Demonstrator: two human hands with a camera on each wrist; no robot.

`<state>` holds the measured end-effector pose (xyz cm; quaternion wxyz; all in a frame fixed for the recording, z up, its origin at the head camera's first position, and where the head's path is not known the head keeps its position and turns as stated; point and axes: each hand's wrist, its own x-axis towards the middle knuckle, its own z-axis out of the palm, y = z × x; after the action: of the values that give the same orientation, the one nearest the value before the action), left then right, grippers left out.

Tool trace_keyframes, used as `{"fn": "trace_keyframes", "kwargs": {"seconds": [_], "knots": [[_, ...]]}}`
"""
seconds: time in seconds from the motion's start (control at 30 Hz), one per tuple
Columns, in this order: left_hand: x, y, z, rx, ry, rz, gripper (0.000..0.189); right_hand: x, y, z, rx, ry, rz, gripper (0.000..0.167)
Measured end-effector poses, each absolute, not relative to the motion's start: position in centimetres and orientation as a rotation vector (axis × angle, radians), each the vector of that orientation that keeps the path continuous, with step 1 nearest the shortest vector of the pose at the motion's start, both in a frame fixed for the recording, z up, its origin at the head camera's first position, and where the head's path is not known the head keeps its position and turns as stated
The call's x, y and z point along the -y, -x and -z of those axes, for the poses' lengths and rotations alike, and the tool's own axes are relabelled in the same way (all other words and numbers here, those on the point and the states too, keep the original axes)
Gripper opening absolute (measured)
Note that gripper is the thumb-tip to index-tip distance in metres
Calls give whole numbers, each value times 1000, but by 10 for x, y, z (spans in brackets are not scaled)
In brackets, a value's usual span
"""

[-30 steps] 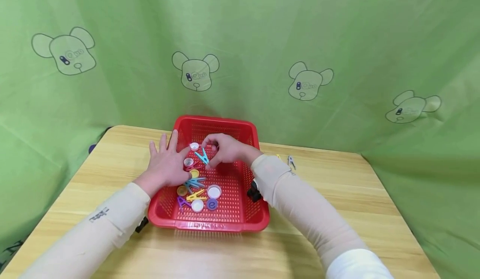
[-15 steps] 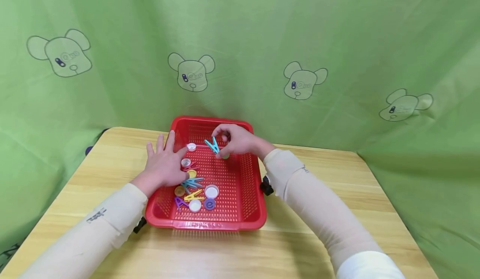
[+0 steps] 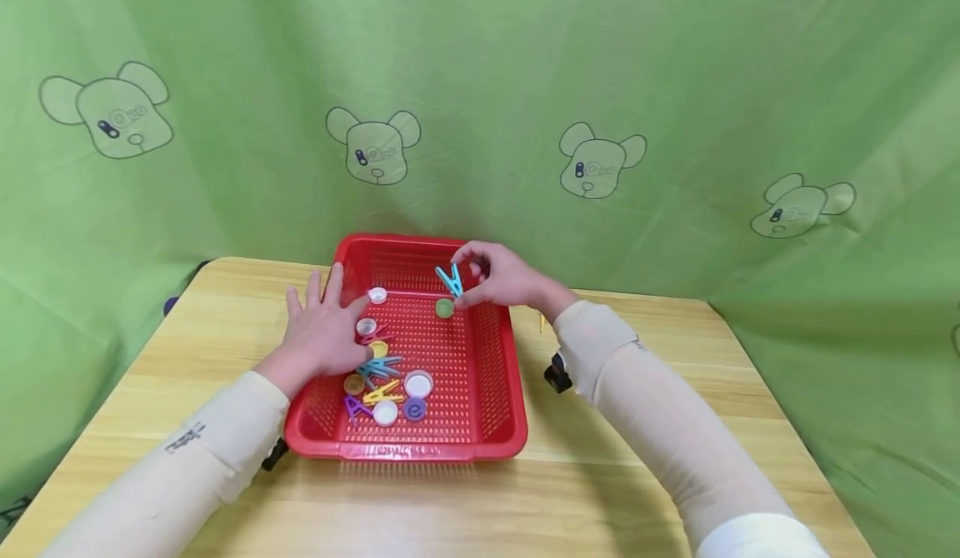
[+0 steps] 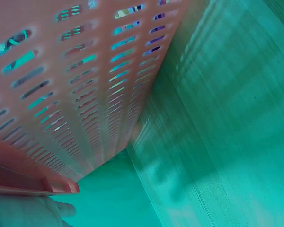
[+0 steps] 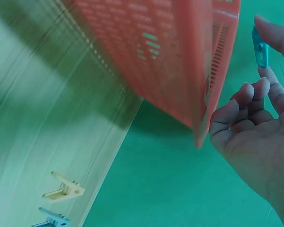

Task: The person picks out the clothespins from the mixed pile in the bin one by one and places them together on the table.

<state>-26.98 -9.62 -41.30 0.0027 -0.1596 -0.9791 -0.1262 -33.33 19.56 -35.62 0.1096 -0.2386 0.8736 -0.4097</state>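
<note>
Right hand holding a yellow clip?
No, the right hand pinches a blue clip.

A light wood-grain table [image 3: 465,508] with rounded far corners stands before green cloth [image 3: 480,42], which hangs in soft folds behind it and down past its left and right sides. Four outlined animal heads [image 3: 378,158] cross the cloth, higher than the table. Pale light shines on the table's near part.
</note>
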Motion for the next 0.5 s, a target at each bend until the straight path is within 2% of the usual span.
{"fn": "trace_keyframes", "kwargs": {"seconds": [0.5], "knots": [[95,268,413,3069,494,416,84,-246,324,354,-2633,539,1266,58]]}}
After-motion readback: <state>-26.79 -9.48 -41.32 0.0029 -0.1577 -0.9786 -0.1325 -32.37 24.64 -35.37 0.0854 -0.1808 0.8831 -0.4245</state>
